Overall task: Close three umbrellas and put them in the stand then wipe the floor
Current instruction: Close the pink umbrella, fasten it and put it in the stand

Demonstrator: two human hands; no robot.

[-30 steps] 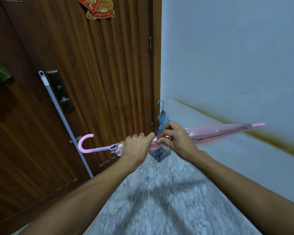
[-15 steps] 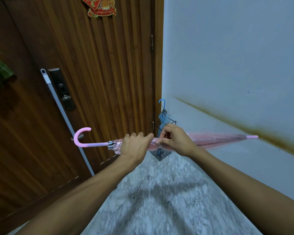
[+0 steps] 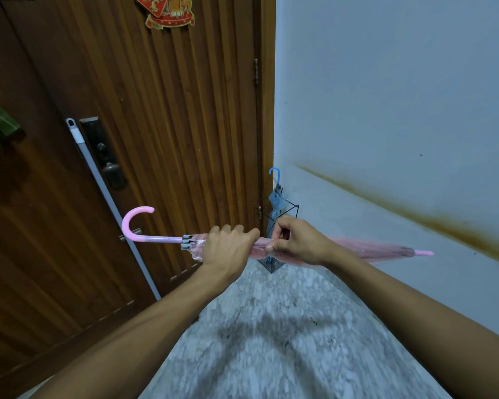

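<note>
While the pink umbrella (image 3: 366, 249) lies roughly level in front of the person, both hands hold it near the middle of its folded canopy. The left hand (image 3: 226, 250) is clenched around the gathered plastic just beyond the rib ends, knuckles up. The right hand (image 3: 297, 240) sits just beside it, its fingers (image 3: 271, 247) pinching the canopy material; whether they hold a strap cannot be told. The curved pink handle (image 3: 134, 223) points to the person's left, hook upward, in front of the wooden door (image 3: 170, 125). The pink tip (image 3: 424, 252) points to the right, toward the pale wall (image 3: 386, 96).

Behind the hands, in the corner where door and wall meet, a black wire stand (image 3: 271, 266) rests on the floor (image 3: 271, 341). A blue umbrella (image 3: 275, 201) stands upright in it, closed, with its blue hooked handle at the top. The hands and pink canopy hide part of the stand.

A long grey pole (image 3: 113, 208) with a white end leans against the door beside the lock plate (image 3: 101, 151). A red ornament (image 3: 167, 10) hangs on the door at the top. The marbled floor shows dark marks.
</note>
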